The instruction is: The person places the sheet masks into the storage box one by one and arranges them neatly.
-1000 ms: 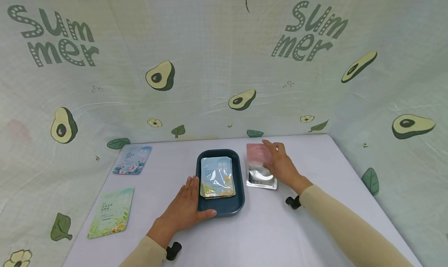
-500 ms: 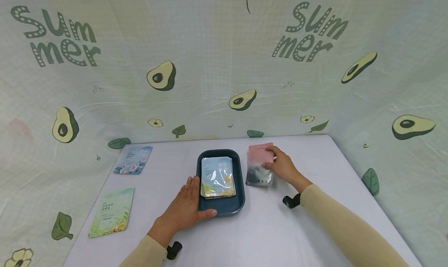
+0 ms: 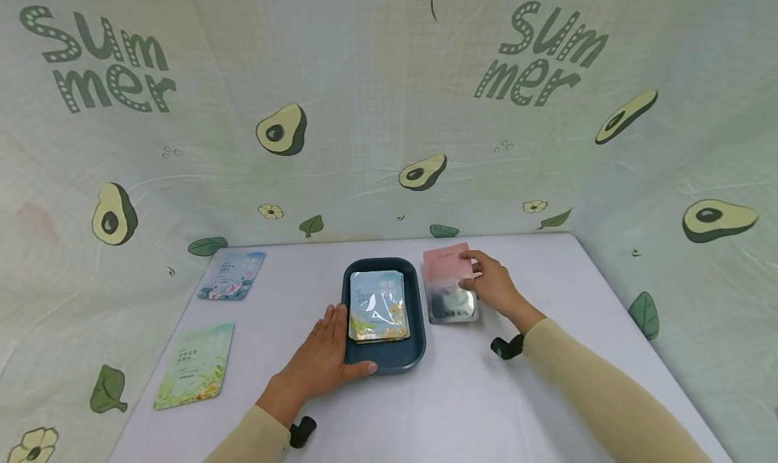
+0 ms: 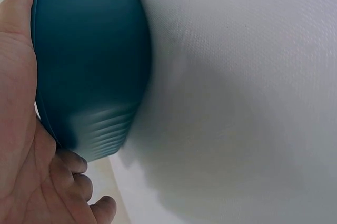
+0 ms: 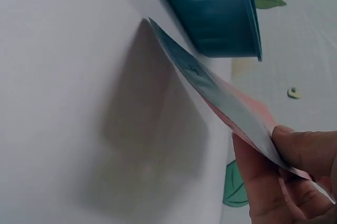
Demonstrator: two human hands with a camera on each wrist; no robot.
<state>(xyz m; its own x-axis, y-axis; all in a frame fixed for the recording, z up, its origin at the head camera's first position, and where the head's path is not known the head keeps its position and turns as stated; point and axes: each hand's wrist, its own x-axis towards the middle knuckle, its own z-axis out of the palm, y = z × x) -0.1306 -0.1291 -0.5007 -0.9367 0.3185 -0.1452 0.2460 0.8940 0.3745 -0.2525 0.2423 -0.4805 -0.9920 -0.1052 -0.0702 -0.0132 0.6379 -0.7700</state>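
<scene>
In the head view my left hand [image 3: 319,355] lies against the left side and near corner of a dark blue tray [image 3: 389,364], its fingers straight. The left wrist view has the same hand [image 4: 18,103] along the tray's rim [image 4: 89,50]. Pale blue sachets [image 3: 375,304], stacked, lie inside the tray. To the right of it, my right hand [image 3: 495,287] pinches the right edge of a pink and silver face mask sachet [image 3: 446,264]. Seen from the right wrist, that sachet [image 5: 210,97] is tilted, its lower end close to the cloth, between thumb and fingers.
On the table's left lie a blue floral sachet [image 3: 232,275] and a green floral sachet [image 3: 196,365]. White cloth [image 3: 462,402] covers the table. Behind it and along the sides hangs an avocado-printed curtain [image 3: 358,112].
My right hand has taken hold of the pink and silver sachet by its edge, tilted it and shifted it slightly towards the tray. The left hand and tray have stayed in place.
</scene>
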